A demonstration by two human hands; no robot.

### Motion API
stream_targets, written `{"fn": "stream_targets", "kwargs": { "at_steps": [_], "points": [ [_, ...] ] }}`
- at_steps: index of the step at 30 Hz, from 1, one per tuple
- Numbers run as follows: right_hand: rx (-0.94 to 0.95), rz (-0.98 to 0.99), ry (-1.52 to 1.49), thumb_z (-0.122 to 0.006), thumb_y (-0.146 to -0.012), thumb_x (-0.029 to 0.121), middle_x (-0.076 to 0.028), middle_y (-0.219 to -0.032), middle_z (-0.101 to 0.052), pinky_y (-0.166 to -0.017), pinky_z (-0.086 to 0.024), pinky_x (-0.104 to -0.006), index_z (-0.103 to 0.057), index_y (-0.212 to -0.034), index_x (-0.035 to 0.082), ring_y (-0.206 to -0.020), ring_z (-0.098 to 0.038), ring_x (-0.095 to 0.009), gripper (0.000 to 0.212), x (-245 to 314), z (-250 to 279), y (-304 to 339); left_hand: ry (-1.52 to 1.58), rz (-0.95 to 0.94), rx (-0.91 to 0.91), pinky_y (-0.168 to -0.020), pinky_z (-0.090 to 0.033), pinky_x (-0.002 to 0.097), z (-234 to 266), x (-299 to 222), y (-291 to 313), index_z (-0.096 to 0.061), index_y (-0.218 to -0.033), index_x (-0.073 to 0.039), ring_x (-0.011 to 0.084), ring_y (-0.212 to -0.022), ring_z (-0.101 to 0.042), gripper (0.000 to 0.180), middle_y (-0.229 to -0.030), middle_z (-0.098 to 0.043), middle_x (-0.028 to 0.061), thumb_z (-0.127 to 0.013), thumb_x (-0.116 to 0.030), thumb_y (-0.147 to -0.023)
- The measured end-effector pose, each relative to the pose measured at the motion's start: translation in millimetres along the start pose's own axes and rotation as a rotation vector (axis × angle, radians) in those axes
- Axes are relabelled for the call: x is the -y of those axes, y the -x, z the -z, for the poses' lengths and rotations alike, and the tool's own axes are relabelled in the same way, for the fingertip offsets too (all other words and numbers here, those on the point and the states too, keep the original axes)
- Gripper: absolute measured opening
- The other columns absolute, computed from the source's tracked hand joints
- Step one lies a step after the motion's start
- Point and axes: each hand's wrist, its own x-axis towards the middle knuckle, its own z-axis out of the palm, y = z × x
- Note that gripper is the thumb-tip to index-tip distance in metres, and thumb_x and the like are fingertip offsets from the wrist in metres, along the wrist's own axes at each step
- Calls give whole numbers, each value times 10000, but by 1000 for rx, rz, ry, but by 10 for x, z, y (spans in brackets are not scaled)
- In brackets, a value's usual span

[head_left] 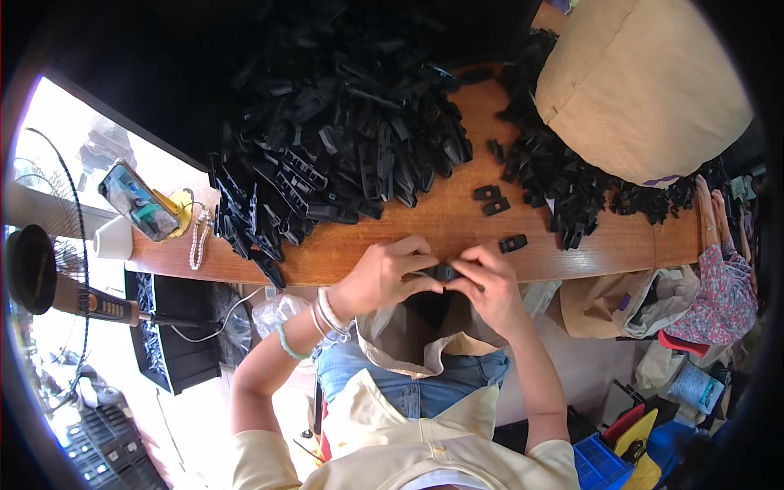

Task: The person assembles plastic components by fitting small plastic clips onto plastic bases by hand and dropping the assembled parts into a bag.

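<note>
My left hand [387, 273] and my right hand [488, 286] meet just in front of the table edge. Between their fingertips they pinch a small black plastic part [442, 272]. Its exact kind is too small to tell. Under my hands, an opened sack [392, 347] rests on my lap, its dark inside partly showing. A loose black piece [513, 243] lies on the wooden table just beyond my right hand. Two more small black pieces [491, 200] lie a little farther off. Beyond my left hand is a large heap of long black plastic parts [351, 147].
A second heap, of smaller black parts [563, 184], spreads at the right below a big tan sack [645, 90]. On the left stand a phone [139, 200], a string of beads [198, 237] and a fan [37, 269]. Another person's patterned sleeve [723, 282] shows at the far right.
</note>
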Motion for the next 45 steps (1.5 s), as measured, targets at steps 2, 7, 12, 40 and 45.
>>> {"fn": "stream_targets", "kwargs": {
  "at_steps": [2, 7, 12, 40, 45],
  "points": [
    [126, 48, -104, -783, -717, 52, -104, -994, -615, -733, -495, -339, -696, -981, -10, -870, -608, -254, 285, 29, 70, 53, 136, 0, 184, -569, -480, 305, 224, 79, -76, -689, -994, 5, 220, -626, -594, 224, -927, -620, 96, -741, -52, -784],
    [-178, 4, 318, -724, -779, 50, -98, -1116, -577, -814, -479, -412, -658, -1148, 40, -863, -590, -283, 375, -84, 208, 142, -742, -191, -118, -588, -509, 314, 445, 34, -522, -654, -987, 28, 236, -704, -621, 216, -996, -601, 124, -704, -62, -796],
    [-226, -31, 566, -667, -830, 33, -118, -1076, -570, -800, -469, -413, -601, -1215, 52, -884, -567, -294, 391, -317, 388, 117, -1069, -253, 176, -710, -546, 359, 475, -89, -705, -603, -896, 28, 285, -843, -641, 164, -1052, -585, 166, -690, -10, -761],
    [-8, -9, -60, -765, -734, 103, -53, -898, -602, -789, -405, -344, -720, -968, 3, -857, -540, -226, 258, -183, 138, 20, -52, -2, -191, -686, -511, 327, -222, 20, 101, -693, -966, 37, 254, -789, -624, 235, -913, -626, 119, -756, -8, -743],
    [10, 23, -1, -777, -723, 133, -43, -943, -599, -812, -412, -352, -723, -961, 12, -883, -539, -217, 273, -115, 109, -8, -119, -73, -183, -661, -517, 323, -188, -25, 68, -689, -977, 42, 239, -755, -629, 258, -917, -632, 118, -767, -24, -741]
  ]
}}
